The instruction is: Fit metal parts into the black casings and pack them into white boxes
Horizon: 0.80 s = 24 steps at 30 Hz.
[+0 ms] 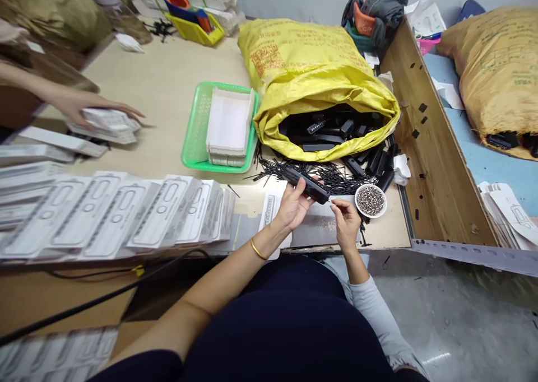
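My left hand [293, 207] is closed around a long black plastic piece [309, 187] with a textured surface, tilted down toward the right. At its right end, the thumb and fingers of my right hand [348, 223] are pinched together; anything between them is too small to make out. Just right of that hand stands a round white bowl [358, 207] filled with small shiny metal bits [370, 199]. Many thin black sticks [336, 181] lie in a heap behind my hands. Beyond them, an open yellow sack [328, 71] holds more black plastic pieces [325, 137].
A green basket [190, 127] holds a stack of white cards [229, 121]. Rows of printed white boxes [162, 211] line the front left edge. Another person's hand [94, 110] grips white boxes at far left. A wooden partition [445, 163] bounds the right side.
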Motion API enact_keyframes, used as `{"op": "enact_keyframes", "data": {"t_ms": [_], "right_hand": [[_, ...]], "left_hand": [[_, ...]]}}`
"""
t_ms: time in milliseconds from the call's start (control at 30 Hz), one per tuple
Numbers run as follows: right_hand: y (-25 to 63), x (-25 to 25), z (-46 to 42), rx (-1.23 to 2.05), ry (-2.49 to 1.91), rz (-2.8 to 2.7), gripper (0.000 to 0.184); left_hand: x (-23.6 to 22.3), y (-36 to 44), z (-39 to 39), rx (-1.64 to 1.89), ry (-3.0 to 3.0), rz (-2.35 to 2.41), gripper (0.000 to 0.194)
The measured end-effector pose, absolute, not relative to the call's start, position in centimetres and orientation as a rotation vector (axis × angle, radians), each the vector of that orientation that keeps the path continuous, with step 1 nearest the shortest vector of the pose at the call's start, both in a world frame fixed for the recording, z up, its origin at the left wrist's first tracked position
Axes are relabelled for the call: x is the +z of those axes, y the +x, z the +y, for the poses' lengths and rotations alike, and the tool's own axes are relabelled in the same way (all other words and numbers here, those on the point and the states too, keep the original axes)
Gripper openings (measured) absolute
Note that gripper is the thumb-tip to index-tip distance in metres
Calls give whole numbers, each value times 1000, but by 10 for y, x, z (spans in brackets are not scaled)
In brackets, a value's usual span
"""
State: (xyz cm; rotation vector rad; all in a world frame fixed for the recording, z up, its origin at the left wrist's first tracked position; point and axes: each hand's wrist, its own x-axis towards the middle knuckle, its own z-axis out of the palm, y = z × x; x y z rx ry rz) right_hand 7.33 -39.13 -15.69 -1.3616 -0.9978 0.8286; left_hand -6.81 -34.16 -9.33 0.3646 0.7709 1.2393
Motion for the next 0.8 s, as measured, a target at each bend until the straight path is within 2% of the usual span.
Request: {"op": "enact_keyframes", "data": {"t_ms": [100, 200, 367, 500, 667, 800], "right_hand": [[89, -158, -394, 752, -1437, -971, 19], [104, -154, -394, 678, -1482, -939, 19], [120, -148, -390, 619, -1502, -935, 20], [123, -149, -384, 651, -1525, -930, 21], [114, -148, -374, 717, -1548, -1056, 19], [79, -146, -355, 860, -1540, -1436, 14]], "left_hand": [[-99, -73, -351, 1255, 592, 801, 32], [-123, -68, -354, 1089, 855, 892, 37], [-154, -57, -330, 1137, 743, 950, 46], [-155, -56, -310, 1111, 610, 915, 48], [-156, -59, -304, 992, 747, 1087, 49], [-143, -106, -332, 762, 1324, 1325, 68]]}}
